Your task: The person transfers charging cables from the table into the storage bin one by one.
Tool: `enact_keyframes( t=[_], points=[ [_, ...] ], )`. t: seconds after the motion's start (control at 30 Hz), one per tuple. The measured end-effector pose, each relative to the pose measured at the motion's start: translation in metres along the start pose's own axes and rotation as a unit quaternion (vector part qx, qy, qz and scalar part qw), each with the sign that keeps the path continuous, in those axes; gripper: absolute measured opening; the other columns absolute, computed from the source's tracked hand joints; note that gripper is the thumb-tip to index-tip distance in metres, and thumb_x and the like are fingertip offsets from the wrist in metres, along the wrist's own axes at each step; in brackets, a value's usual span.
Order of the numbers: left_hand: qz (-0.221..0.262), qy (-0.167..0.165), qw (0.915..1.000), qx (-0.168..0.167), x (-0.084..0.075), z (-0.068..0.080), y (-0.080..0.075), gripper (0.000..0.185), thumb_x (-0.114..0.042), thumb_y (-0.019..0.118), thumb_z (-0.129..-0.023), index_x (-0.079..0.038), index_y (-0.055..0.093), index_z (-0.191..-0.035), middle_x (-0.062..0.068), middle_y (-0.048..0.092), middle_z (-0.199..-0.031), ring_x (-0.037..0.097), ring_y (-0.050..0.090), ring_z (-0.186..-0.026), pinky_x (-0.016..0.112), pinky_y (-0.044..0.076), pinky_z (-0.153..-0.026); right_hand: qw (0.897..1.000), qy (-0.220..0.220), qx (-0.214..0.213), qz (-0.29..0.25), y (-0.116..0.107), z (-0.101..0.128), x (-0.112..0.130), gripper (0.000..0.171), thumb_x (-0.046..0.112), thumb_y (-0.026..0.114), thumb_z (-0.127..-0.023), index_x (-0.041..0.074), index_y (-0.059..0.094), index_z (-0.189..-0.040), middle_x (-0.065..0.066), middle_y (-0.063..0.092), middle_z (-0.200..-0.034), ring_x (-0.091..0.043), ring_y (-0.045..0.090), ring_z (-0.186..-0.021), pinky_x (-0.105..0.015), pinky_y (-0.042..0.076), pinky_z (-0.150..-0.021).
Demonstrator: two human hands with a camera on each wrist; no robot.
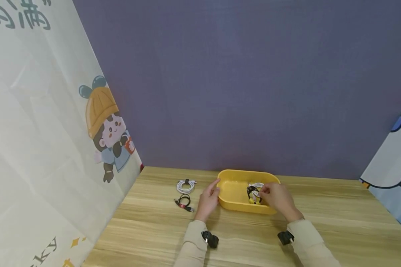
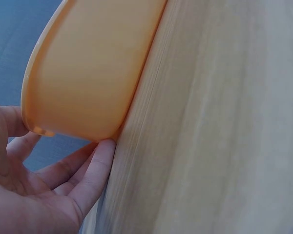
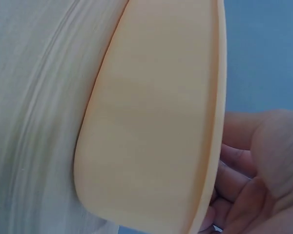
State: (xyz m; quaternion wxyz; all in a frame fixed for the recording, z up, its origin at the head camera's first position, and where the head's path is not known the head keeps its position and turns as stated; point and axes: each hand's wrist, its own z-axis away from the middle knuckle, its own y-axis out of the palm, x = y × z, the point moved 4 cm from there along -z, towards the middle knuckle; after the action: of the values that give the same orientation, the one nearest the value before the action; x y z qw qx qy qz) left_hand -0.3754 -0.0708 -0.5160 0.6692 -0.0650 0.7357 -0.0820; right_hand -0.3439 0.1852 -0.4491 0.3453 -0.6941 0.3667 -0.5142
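Two hands work at a yellow tray (image 1: 234, 191) sitting on the wooden surface (image 1: 320, 222) near the purple back wall (image 1: 240, 81). Left hand (image 1: 208, 200) rests against the tray's left outer wall, fingers fairly straight and touching the rim, likely steadying it so it does not slide; the left wrist view shows fingers (image 2: 95, 168) against the tray's underside edge, not curled round it. Right hand (image 1: 276, 196) reaches over the tray's right half, fingers curled, pinching at the cable bundle (image 1: 254, 193) inside: white and black coils with a yellow bit, exact grip partly hidden. Tray's left half looks bare. Outside, left of the tray, a coiled white cable (image 1: 185, 185) and a coiled black cable (image 1: 184, 202) lie on the surface, apart from the left hand.
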Motion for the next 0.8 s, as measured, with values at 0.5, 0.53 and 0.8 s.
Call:
enact_keyframes(
  t=[0.5, 0.53, 0.8],
  points=[
    [0.01, -0.004, 0.9999, -0.007, 0.003, -0.009, 0.005, 0.039, -0.024, 0.052, -0.107, -0.029, 0.059, -0.145, 0.016, 0.073, -0.113, 0.012, 0.063, -0.079, 0.025, 0.053, -0.069, 0.997, 0.006, 0.078, 0.013, 0.018, -0.027, -0.001, 0.018, 0.016, 0.073, -0.093, 0.015, 0.075, -0.075, 0.004, 0.068, -0.068, -0.013, 0.055, -0.058, -0.031, 0.043, -0.055],
    [0.009, -0.004, 0.9999, -0.008, 0.002, -0.009, 0.006, 0.038, -0.024, 0.052, -0.107, -0.03, 0.059, -0.145, 0.016, 0.073, -0.113, 0.013, 0.063, -0.078, 0.025, 0.053, -0.069, 0.997, 0.007, 0.081, 0.014, 0.019, -0.028, -0.002, 0.018, 0.016, 0.073, -0.093, 0.015, 0.075, -0.075, 0.004, 0.068, -0.067, -0.013, 0.055, -0.058, -0.031, 0.043, -0.055],
    [-0.003, 0.0, 0.9999, -0.015, 0.003, -0.01, 0.009, 0.038, -0.024, 0.053, -0.107, -0.028, 0.06, -0.144, 0.015, 0.074, -0.109, 0.011, 0.061, -0.074, 0.024, 0.051, -0.066, 0.996, -0.002, 0.087, 0.028, 0.025, -0.034, -0.005, 0.022, 0.014, 0.071, -0.092, 0.016, 0.072, -0.07, 0.007, 0.063, -0.063, -0.014, 0.051, -0.058, -0.031, 0.041, -0.056]
  ],
)
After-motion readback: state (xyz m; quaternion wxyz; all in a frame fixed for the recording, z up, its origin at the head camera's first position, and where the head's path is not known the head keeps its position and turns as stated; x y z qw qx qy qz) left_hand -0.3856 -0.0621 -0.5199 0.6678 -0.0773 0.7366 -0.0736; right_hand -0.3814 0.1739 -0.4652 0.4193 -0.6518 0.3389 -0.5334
